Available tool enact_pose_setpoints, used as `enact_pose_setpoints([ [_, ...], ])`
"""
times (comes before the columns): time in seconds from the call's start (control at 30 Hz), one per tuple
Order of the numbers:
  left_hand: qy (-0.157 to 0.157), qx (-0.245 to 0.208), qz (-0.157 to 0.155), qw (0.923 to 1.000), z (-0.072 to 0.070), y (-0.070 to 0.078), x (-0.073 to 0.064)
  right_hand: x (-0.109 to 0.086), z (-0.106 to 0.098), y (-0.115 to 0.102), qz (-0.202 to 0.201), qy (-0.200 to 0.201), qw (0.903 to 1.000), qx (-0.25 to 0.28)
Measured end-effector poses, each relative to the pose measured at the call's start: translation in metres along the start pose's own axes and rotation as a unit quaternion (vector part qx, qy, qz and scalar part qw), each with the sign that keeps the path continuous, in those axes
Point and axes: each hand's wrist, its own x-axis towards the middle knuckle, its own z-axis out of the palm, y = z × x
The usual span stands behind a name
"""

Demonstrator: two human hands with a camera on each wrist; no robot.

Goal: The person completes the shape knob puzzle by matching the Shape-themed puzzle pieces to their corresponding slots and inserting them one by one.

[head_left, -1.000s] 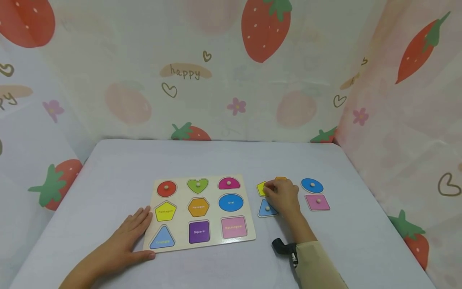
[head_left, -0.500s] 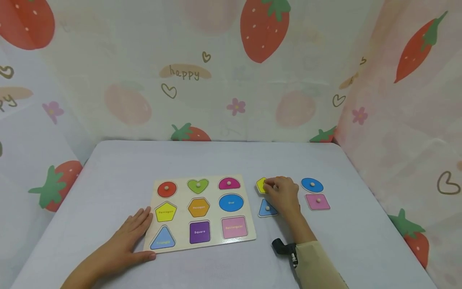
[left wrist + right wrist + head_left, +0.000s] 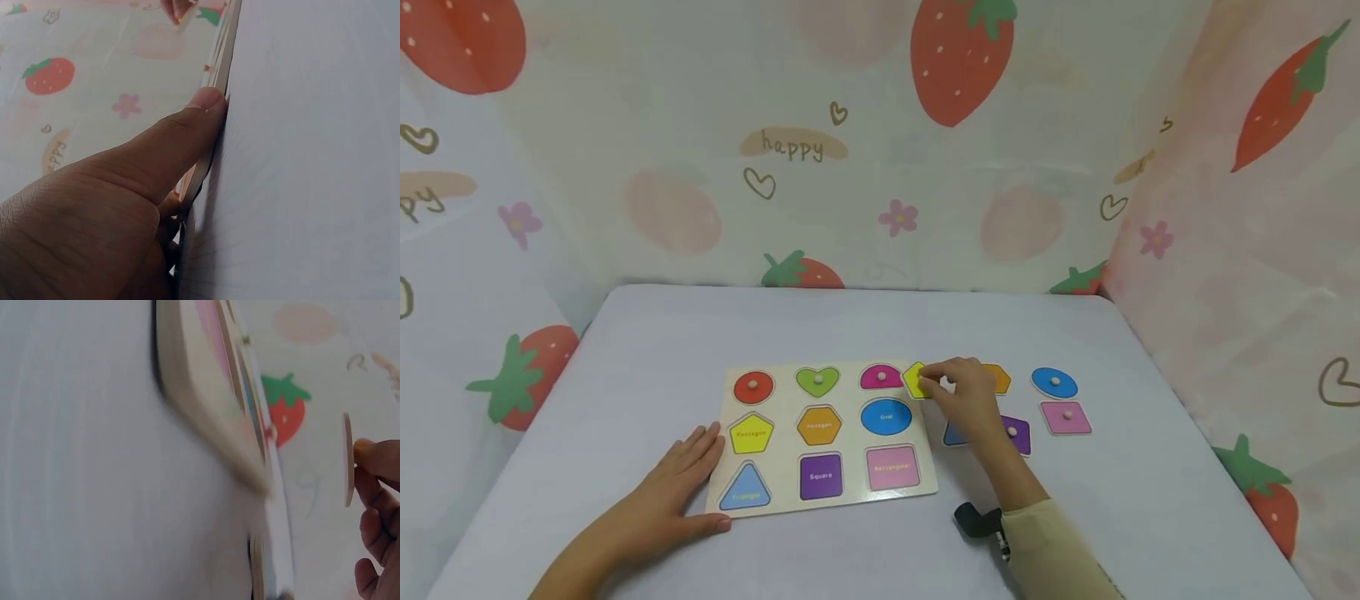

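Observation:
My right hand (image 3: 967,398) pinches a yellow pentagon puzzle piece (image 3: 912,381) by its knob. The piece is raised and overlaps the upper right corner of the wooden shape puzzle board (image 3: 784,479); seen edge-on, the thin piece (image 3: 349,459) stands clear of the table in the right wrist view. My left hand (image 3: 673,483) lies along the board's left edge with straight fingers. Its thumb (image 3: 203,103) touches the board's edge in the left wrist view. Knobbed red circle (image 3: 753,387), green heart (image 3: 817,381) and magenta semicircle (image 3: 880,377) pieces sit in the board's top row.
Right of the board lie an orange hexagon piece (image 3: 998,378), a blue oval piece (image 3: 1054,382), a pink rectangular piece (image 3: 1066,422), a purple square piece (image 3: 1020,437) and a partly hidden blue triangle piece (image 3: 954,435). Strawberry-print cloth (image 3: 925,183) walls the white table.
My right hand has lifted the yellow pentagon piece off the table and carried it left to the board's corner. The orange hexagon and purple square show more now. The left hand stays at the board.

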Motion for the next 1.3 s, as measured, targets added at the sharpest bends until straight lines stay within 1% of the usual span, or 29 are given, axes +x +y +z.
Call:
enact_pose_setpoints([
  [0.23, 0.007, 0.006, 0.014, 0.9999, 0.001, -0.001, 0.001, -0.007, 0.023, -0.043, -0.021, -0.049, 0.9981, 0.030],
  [0.33, 0.008, 0.007, 0.016, 0.9998, 0.001, -0.002, 0.000, -0.007, 0.033, -0.058, -0.044, -0.070, 0.9960, 0.033],
  [0.5, 0.009, 0.004, 0.014, 0.9998, 0.001, -0.001, 0.000, -0.005, 0.047, -0.079, -0.095, -0.083, 0.9913, 0.037],
  [0.57, 0.011, 0.005, 0.018, 0.9998, 0.000, -0.001, 0.000, -0.004, 0.052, -0.087, -0.110, -0.089, 0.9894, 0.033],
  [0.63, 0.013, 0.005, 0.026, 0.9996, 0.000, -0.001, -0.001, -0.004, 0.055, -0.096, -0.117, -0.098, 0.9878, 0.034],
  [0.77, 0.008, 0.001, 0.023, 0.9997, -0.001, 0.000, -0.001, -0.004, 0.061, -0.111, -0.115, -0.111, 0.9865, 0.037],
  [0.93, -0.002, -0.001, 0.010, 1.0000, 0.000, 0.000, -0.001, -0.004, 0.072, -0.124, -0.090, -0.127, 0.9871, 0.037],
  [1.1, 0.001, -0.005, 0.014, 0.9999, -0.002, -0.001, -0.002, -0.003, 0.083, -0.136, -0.082, -0.141, 0.9862, 0.027],
  [1.3, 0.009, -0.002, 0.029, 0.9995, -0.001, -0.004, -0.003, -0.002, 0.095, -0.150, -0.084, -0.156, 0.9842, 0.006],
])
